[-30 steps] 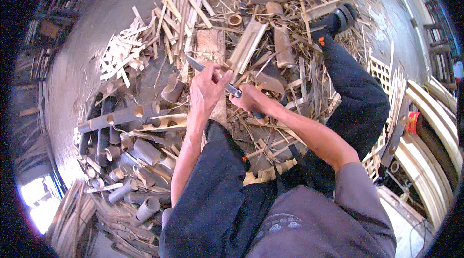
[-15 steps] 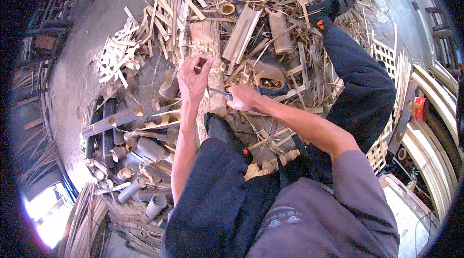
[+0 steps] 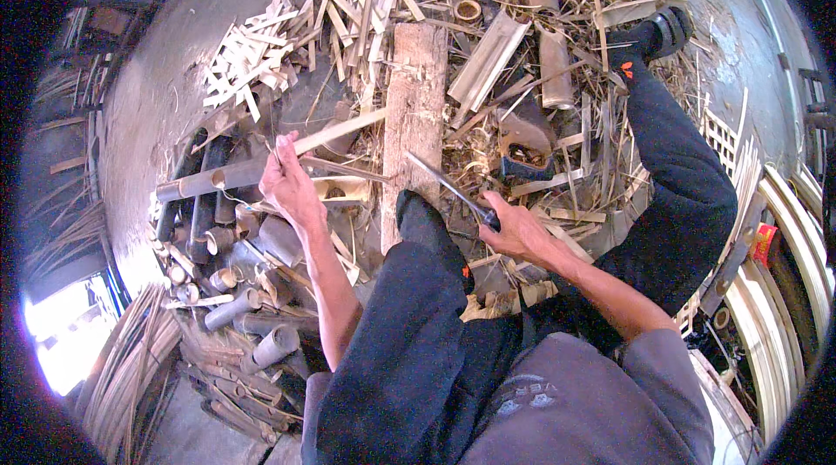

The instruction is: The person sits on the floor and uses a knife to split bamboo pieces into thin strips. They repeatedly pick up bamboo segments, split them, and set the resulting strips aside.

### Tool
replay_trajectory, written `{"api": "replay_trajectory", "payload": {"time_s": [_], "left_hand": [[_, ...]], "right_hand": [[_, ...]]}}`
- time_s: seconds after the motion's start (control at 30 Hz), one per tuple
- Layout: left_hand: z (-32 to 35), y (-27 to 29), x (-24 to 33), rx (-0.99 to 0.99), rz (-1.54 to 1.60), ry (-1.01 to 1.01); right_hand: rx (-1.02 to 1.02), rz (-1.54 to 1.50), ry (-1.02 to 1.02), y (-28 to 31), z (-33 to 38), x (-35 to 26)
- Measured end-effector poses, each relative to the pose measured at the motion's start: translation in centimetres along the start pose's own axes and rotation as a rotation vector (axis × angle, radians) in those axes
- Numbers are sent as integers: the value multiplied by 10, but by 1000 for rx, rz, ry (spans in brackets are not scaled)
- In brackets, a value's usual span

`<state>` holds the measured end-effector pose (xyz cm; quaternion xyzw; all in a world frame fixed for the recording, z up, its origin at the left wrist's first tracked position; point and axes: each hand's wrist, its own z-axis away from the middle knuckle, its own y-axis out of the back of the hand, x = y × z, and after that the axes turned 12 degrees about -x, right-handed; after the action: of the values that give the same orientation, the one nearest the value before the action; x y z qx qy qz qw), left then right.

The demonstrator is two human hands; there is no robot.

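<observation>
My left hand (image 3: 287,186) is closed around a flat bamboo strip (image 3: 344,129) that slants up to the right over the pile of bamboo tubes. My right hand (image 3: 521,234) grips the handle of a long knife (image 3: 446,186), whose blade points up and left toward a worn wooden chopping block (image 3: 416,108). The blade and the strip are apart. My legs in dark trousers stretch out below and to the right of the block.
Cut bamboo tubes (image 3: 222,278) lie heaped at the left. Split strips (image 3: 252,60) are scattered at the top left, split halves (image 3: 492,56) and shavings at the top. Curved bamboo frames (image 3: 775,308) stand at the right. My shoe (image 3: 657,34) rests among the scraps.
My left hand has swung left with a bamboo strip, away from the block. My right hand has drawn the knife back to the right, so the two hands have parted.
</observation>
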<state>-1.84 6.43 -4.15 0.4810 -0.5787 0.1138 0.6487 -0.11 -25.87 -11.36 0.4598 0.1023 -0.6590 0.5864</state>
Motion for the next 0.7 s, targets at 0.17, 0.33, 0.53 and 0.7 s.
{"api": "replay_trajectory", "payload": {"time_s": [0.17, 0.33, 0.53, 0.7], "left_hand": [[3, 39, 17, 338, -375, -350], [5, 16, 54, 153, -287, -194], [71, -34, -24, 2, -310, -45], [72, -28, 12, -191, -467, 127]], "right_hand": [[209, 55, 126, 17, 18, -32], [306, 64, 47, 9, 8, 23], [122, -136, -13, -12, -1, -17], [-21, -227, 123, -40, -14, -46]]}}
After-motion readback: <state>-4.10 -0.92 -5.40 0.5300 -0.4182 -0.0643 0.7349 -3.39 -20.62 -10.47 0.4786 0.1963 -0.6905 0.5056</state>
